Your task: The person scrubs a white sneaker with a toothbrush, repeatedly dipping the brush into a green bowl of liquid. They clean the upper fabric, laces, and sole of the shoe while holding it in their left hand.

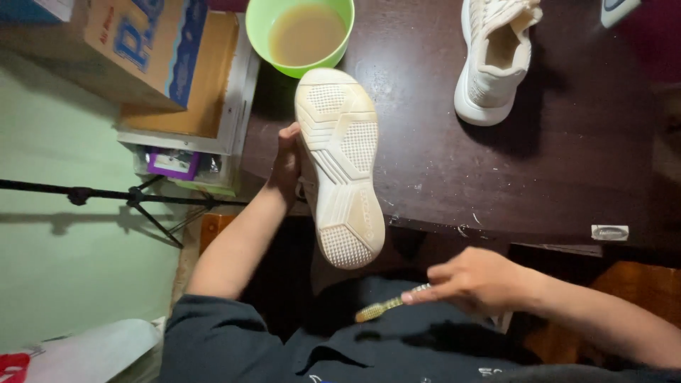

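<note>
A: Where's the shoe (340, 167) now?

B: I have it in my left hand (287, 164), sole turned up toward the camera, heel end nearest me, toe end pointing at the bowl (300, 35). It hangs over the near edge of the bench (496, 177). The left grip is wrapped round the shoe's left side; my fingers go behind it, out of sight.

A: And the right?

B: My right hand (477, 280) sits below and right of the shoe, apart from it, over my lap. Its grip is narrow, pinched on a brush (386, 306). The bristle end points left, toward the shoe's heel, not touching it.

A: The bowl?

B: Green, with murky tan liquid, standing on the bench just beyond the shoe's toe. Whether the toe touches the rim, I cannot tell.

A: Anything else around the shoe?

B: A second shoe (494, 60), same pale colour, up and right of it, upright on the bench with its opening showing, well apart. Left of the shoe, past the bench edge, a box (145, 46) stacked on a flat white-framed one. Below that, a black stand (135, 195) runs across a green floor (71, 269). A small white label (610, 232) is stuck to the bench's front edge, far right of the shoe.
</note>
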